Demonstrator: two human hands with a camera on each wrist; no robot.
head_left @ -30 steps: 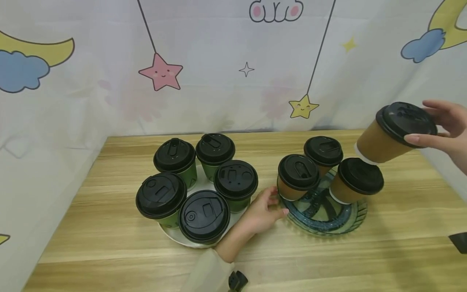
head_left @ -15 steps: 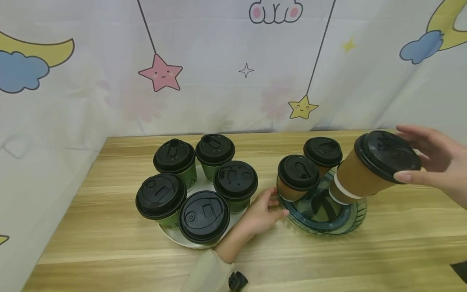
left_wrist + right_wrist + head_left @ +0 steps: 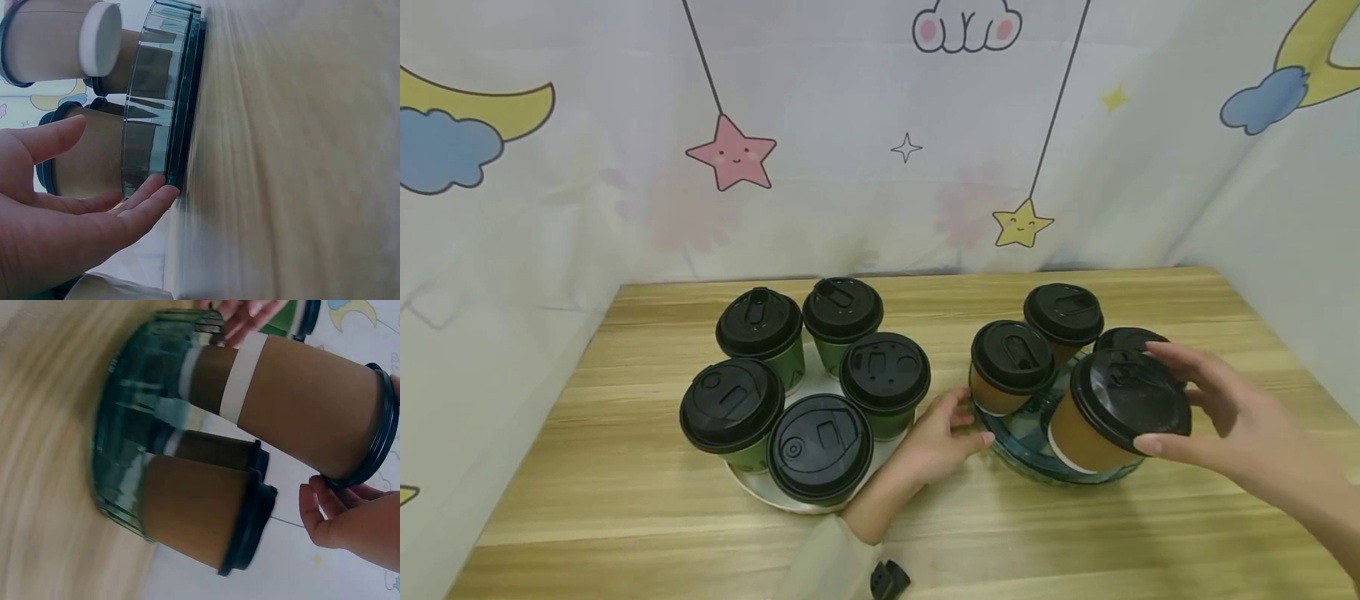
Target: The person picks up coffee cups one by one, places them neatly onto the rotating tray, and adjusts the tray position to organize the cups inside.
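My right hand (image 3: 1251, 429) grips a brown paper coffee cup (image 3: 1086, 433) by its black lid, thumb on the near side and fingers on the far side. In the right wrist view the tilted cup (image 3: 306, 403) hangs above the green-tinted glass dish (image 3: 122, 419), its white base clear of the dish floor. My left hand (image 3: 936, 442) rests its fingertips against the dish's left rim; in the left wrist view its fingers (image 3: 147, 212) lie fairly straight along the glass. Three brown lidded cups stand in the dish, one (image 3: 1011, 358) nearest the left hand, another partly hidden behind the held cup.
Left of the dish stands a white plate (image 3: 756, 492) with several green lidded cups (image 3: 786, 362), close beside my left forearm. The wooden table (image 3: 587, 467) meets a white cloth backdrop (image 3: 835, 200) printed with stars and clouds.
My right hand has brought the held cup down and to the left, from above the table's right side to over the dish's near part. My left hand has stayed at the rim.
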